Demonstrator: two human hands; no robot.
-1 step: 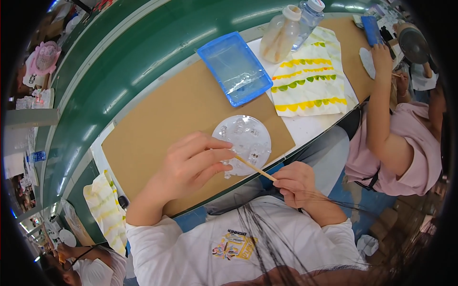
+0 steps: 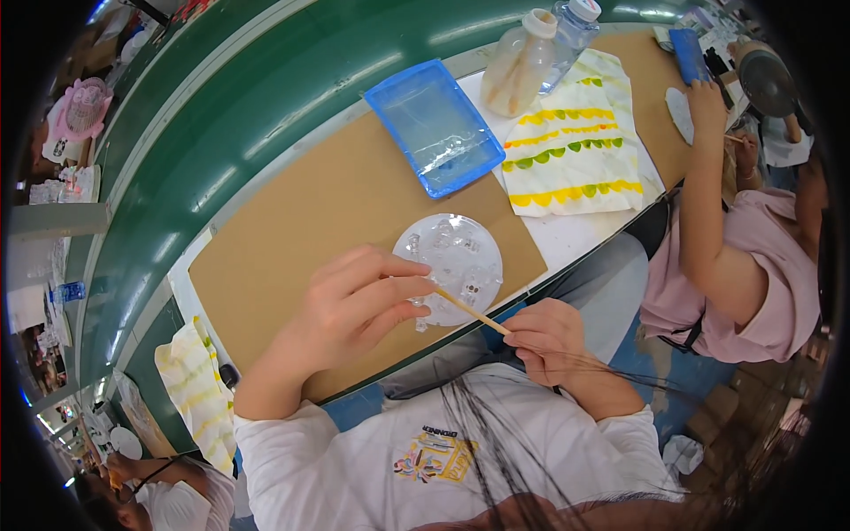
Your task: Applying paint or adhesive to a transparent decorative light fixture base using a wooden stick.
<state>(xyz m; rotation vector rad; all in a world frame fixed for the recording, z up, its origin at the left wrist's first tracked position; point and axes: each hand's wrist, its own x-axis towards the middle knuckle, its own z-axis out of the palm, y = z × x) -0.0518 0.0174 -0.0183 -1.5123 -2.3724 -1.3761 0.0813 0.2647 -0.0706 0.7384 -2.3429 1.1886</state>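
Note:
My left hand [image 2: 354,301] is closed in a pinch beside a white round plate [image 2: 485,243], with a small clear plastic piece [image 2: 421,325] showing at its thumb. Most of that piece is hidden by the fingers. Between the fingers and thumb of my right hand [image 2: 544,338] is a thin wooden stick [image 2: 474,313]. The stick slants up to the left across the near part of the plate, and its tip meets the left fingertips. Several clear pieces [image 2: 447,237] lie on the plate.
Beyond the plate lies a blue-rimmed tray [image 2: 382,96]. A cloudy bottle [image 2: 518,75] and a clear bottle [image 2: 577,40] stand behind a yellow-and-green patterned paper towel [image 2: 575,168]. Brown board [image 2: 292,230] covers the table. At right, a co-worker's arm [image 2: 708,195] reaches onto it.

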